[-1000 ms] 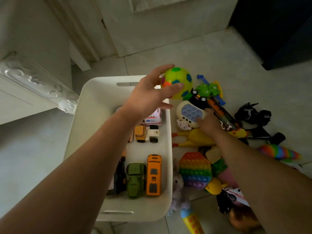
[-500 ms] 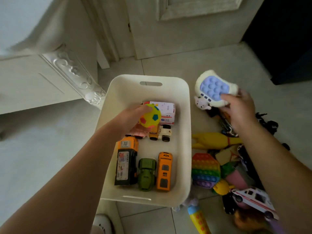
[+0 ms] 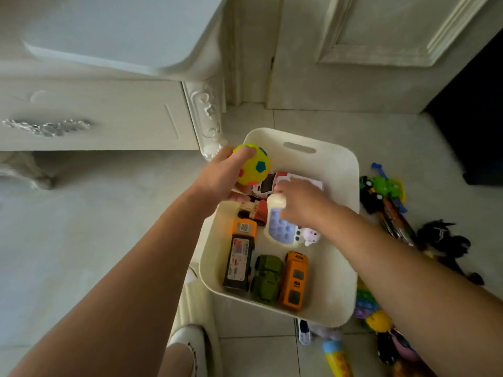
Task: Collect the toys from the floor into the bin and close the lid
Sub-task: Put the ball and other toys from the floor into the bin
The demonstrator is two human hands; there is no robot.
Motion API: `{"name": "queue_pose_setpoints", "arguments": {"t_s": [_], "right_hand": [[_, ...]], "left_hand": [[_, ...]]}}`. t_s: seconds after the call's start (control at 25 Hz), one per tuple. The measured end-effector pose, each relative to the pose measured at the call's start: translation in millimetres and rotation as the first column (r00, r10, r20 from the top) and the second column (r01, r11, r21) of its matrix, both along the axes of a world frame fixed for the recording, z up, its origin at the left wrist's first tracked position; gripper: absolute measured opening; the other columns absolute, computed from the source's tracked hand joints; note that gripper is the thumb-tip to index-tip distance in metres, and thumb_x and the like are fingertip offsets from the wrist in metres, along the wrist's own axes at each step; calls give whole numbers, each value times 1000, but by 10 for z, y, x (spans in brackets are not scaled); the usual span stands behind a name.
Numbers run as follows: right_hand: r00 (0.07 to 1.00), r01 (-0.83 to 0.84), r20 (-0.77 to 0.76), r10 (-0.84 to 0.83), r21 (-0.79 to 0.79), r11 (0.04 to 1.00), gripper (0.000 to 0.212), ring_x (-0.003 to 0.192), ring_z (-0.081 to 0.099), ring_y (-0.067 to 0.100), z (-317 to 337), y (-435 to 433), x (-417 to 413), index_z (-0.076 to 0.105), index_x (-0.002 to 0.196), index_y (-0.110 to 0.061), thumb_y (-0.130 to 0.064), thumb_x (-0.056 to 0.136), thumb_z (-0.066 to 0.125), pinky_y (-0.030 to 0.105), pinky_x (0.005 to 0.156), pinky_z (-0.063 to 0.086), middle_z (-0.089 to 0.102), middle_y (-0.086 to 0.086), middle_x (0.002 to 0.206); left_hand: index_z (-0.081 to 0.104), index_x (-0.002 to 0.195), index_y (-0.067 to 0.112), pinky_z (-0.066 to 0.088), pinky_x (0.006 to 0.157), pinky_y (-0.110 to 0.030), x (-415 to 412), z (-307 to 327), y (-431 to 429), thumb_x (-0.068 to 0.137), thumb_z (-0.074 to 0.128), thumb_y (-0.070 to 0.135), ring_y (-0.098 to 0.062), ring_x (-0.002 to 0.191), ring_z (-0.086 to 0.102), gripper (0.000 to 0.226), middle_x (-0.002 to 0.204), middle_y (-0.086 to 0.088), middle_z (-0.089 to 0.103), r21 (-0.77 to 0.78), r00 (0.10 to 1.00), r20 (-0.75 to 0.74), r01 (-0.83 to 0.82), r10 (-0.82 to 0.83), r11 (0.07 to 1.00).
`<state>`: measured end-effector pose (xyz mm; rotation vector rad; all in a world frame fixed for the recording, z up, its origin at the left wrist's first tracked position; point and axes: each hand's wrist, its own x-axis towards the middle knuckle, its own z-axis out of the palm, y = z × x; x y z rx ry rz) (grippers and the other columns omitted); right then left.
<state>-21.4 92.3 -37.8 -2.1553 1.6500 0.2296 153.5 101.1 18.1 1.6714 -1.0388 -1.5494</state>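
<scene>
Pale tiled floor [image 3: 81, 240] with thin grout lines; at left, white cabinet [image 3: 114, 118] with carved scrollwork corner post [image 3: 205, 110] and ornate silver handle [image 3: 46, 127]; behind, cream panelled door [image 3: 367, 36]; at far right, dark furniture [image 3: 479, 118] in shadow.

Brightness: dim, flat indoor light; muted grey-green colours.
Brightest: pale cabinet top [image 3: 109, 31], upper left.
Darkest: black unlit patch [image 3: 479, 118] at the right edge.
Shadows: soft-edged, pooled under the cabinet.
Blur: right hand [image 3: 299, 205] gripping the button game [image 3: 281, 231] is smeared; left hand [image 3: 217, 178] holding the ball [image 3: 258, 170] slightly soft.
Distortion: wide-angle; door [image 3: 381, 31] edges bow, forearms [image 3: 109, 295] swell toward the bottom corners.
</scene>
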Motion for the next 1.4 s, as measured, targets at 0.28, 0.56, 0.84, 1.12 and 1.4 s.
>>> {"name": "queue_pose_setpoints", "arguments": {"t_s": [0.28,0.56,0.84,1.12,1.4], "right_hand": [[992,-13,130,-2,119,993,42,114,54,27,-983,-73,174,61,122,-18,-2,84,57,31,92,44,55,8,125],[874,306,290,-390,296,905,33,119,55,25,-868,9,-60,59,127,-22,-23,95,54,29,90,42,60,4,129],[380,244,486,-787,768,592,48,107,63,30,38,41,-451,55,130,-23,-32,85,69,48,84,57,61,14,126],[951,252,-257,-173,319,914,47,98,60,26,-394,106,-348,55,108,-10,-25,70,77,34,74,52,58,10,107],[907,262,-390,-160,222,939,36,98,59,25,-739,168,-362,57,118,-8,-16,84,64,31,71,47,59,9,105]], "left_hand": [[50,124,21,52,47,-23,83,-185,-17,92,53,43,-16,57,62,39,95,-7,56,14,994,-44,100,-99,995],[45,130,26,62,64,-33,-121,-384,62,91,57,41,-22,76,66,44,101,-9,59,118,968,46,238,-245,964],[41,138,20,53,90,-33,-637,-731,131,75,78,39,-14,99,61,76,110,6,58,-74,908,162,402,-387,913],[33,143,28,37,107,-47,-671,-1288,29,83,63,18,-29,133,33,68,145,-3,35,324,150,783,731,-604,601],[54,112,21,53,84,-42,-603,-1254,-14,83,64,14,-26,103,57,32,113,-5,59,270,241,828,620,-507,736]]}}
